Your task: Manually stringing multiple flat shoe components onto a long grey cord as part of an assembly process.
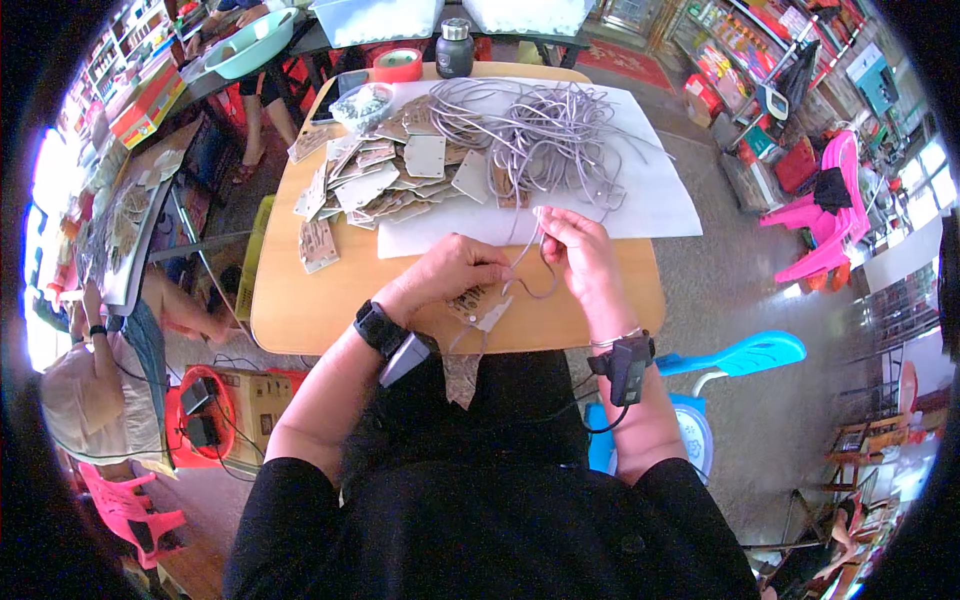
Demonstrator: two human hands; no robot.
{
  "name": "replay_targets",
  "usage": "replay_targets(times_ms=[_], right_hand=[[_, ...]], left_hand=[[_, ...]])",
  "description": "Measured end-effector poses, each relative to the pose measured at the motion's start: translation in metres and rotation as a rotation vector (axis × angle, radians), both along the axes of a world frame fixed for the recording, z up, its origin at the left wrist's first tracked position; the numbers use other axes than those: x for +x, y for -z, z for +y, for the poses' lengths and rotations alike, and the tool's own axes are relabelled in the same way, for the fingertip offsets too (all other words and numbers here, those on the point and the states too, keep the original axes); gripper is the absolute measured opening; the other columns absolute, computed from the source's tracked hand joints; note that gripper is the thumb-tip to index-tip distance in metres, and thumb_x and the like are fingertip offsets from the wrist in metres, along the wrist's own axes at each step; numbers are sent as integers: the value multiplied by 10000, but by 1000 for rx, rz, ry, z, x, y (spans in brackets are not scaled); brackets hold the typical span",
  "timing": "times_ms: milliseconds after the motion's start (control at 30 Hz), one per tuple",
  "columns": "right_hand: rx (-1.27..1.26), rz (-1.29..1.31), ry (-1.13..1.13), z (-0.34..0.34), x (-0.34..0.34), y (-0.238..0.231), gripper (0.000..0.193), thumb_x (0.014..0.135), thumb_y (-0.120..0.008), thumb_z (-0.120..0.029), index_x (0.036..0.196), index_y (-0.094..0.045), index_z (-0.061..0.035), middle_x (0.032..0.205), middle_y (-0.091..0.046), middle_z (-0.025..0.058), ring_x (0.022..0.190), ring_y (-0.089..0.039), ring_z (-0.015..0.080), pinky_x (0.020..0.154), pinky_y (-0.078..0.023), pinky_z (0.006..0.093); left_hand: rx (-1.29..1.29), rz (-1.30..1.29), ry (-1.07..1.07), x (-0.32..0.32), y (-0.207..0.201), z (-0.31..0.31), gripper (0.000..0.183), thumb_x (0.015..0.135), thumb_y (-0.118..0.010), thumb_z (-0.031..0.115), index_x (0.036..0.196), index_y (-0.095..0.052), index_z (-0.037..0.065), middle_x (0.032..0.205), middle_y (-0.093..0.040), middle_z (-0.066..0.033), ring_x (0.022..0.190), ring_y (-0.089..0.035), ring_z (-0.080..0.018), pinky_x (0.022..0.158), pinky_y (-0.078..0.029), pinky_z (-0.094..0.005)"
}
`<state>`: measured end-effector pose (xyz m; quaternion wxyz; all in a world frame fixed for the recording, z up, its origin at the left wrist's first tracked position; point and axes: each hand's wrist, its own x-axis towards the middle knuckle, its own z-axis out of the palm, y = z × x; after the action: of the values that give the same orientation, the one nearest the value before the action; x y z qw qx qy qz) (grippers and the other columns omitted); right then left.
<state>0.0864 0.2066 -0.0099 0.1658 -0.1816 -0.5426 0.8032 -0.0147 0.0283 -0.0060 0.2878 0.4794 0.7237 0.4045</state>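
My left hand (452, 272) is closed, its fingertips pinching a thin grey-purple cord (548, 291). Under that hand, at the table's near edge, is a brown and pale cardboard card (490, 312); the fingers partly hide how it is held. My right hand (583, 252) is raised to the right, thumb and fingers pressed together on the same cord. A tiny white bit shows at its fingertips, too small to name. Ahead lies a loose tangle of similar cords (550, 135) on a white sheet (645, 190). A heap of cardboard cards (385, 180) covers the left part of the table.
Along the table's (290, 290) far side are a clear bag of small pieces (362, 106), red tape (398, 65) and a dark bottle (455, 48). A blue stool (740, 352) stands to my right. A person (105, 390) works at another table on the left.
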Motion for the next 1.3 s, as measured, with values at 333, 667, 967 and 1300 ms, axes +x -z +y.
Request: replay_targets(times_ms=[333,667,967,1300], right_hand=[[60,-52,-59,-7,3,-15,214,864,-619,-124,1017,-646,23,742,-587,-15,557,-480,32,499,-368,168],[288,-52,-90,-13,4,-24,162,862,-610,-136,944,-651,-3,699,-566,-37,543,-456,21,489,-350,165],[269,76,190,9,4,-31,124,855,-626,-181,860,-627,-56,634,-513,-46,520,-442,36,476,-338,183],[105,322,524,100,7,-53,103,873,-617,-106,821,-561,-36,695,-506,18,554,-453,84,511,-385,221]], left_hand=[[82,132,53,-4,6,0,204,832,-638,265,890,-691,77,743,-661,-112,656,-631,-251,637,-489,-338],[58,252,68,-3,11,0,211,819,-629,293,874,-693,99,748,-656,-118,664,-623,-285,634,-488,-372],[111,40,-92,3,-4,-3,283,880,-581,317,917,-659,47,756,-647,-138,670,-622,-246,638,-479,-349],[-54,-43,-186,5,0,-62,173,814,-660,147,907,-652,1,756,-639,-62,687,-561,-92,626,-469,-264]])
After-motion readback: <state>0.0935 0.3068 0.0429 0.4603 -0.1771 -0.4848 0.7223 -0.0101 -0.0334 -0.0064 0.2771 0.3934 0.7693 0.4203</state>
